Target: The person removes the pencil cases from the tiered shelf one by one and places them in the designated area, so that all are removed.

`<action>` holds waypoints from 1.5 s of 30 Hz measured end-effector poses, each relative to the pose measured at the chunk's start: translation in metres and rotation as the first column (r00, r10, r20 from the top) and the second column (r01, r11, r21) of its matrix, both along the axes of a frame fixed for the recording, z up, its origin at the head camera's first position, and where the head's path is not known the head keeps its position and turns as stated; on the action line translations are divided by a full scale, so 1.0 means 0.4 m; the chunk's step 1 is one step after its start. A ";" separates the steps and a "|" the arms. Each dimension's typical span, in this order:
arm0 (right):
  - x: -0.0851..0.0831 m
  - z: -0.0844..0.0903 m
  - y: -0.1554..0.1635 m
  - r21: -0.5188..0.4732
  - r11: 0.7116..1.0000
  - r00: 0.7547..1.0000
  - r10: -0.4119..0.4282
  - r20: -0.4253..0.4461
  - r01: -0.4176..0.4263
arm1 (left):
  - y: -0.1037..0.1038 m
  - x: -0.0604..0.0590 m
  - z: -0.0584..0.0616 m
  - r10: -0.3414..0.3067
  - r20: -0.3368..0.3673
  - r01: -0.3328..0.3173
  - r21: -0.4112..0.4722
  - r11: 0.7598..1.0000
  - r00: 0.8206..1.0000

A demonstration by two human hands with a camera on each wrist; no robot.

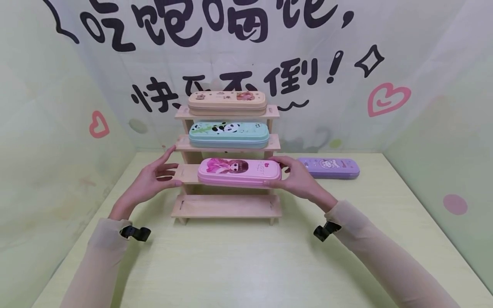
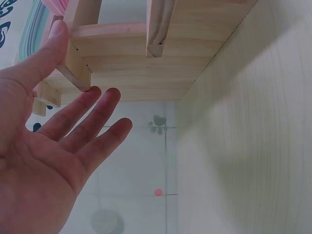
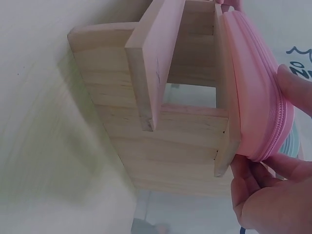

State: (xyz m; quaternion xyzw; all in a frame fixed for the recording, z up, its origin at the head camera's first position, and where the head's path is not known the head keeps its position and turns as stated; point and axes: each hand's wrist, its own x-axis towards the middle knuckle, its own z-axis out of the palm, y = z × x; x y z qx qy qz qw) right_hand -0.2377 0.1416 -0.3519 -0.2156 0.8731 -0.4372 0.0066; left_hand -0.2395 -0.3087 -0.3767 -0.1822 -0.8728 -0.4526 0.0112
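Note:
A pink pencil case (image 1: 239,171) with a cartoon girl lies on the third step of a wooden stepped shelf (image 1: 227,207). My right hand (image 1: 292,177) grips the case's right end, thumb on top and fingers at its front edge; the right wrist view shows the pink pencil case (image 3: 253,87) pinched against the shelf (image 3: 161,122) by the right hand (image 3: 273,185). My left hand (image 1: 161,171) hovers open by the shelf's left end, clear of the case. In the left wrist view the left hand (image 2: 73,131) has straight fingers beside the shelf (image 2: 146,58).
A teal panda pencil case (image 1: 229,133) lies on the second step and a peach one (image 1: 227,102) on the top. The lowest step is bare. A purple pencil case (image 1: 329,167) lies on the pale green table (image 1: 239,265) at the right. Printed walls close in on three sides.

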 end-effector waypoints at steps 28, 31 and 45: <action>0.041 -0.018 0.041 -0.080 0.996 0.999 -0.036 -0.012 0.035 | -0.001 -0.002 -0.006 0.000 -0.008 -0.001 -0.012 1.000 1.000; 0.047 -0.020 0.047 -0.088 0.996 0.999 -0.032 -0.018 0.031 | -0.002 -0.002 -0.007 0.001 -0.014 -0.001 -0.017 1.000 1.000; 0.075 -0.035 0.089 -0.103 0.994 0.999 -0.023 -0.047 0.018 | -0.001 -0.003 -0.007 0.000 -0.016 0.000 -0.007 1.000 1.000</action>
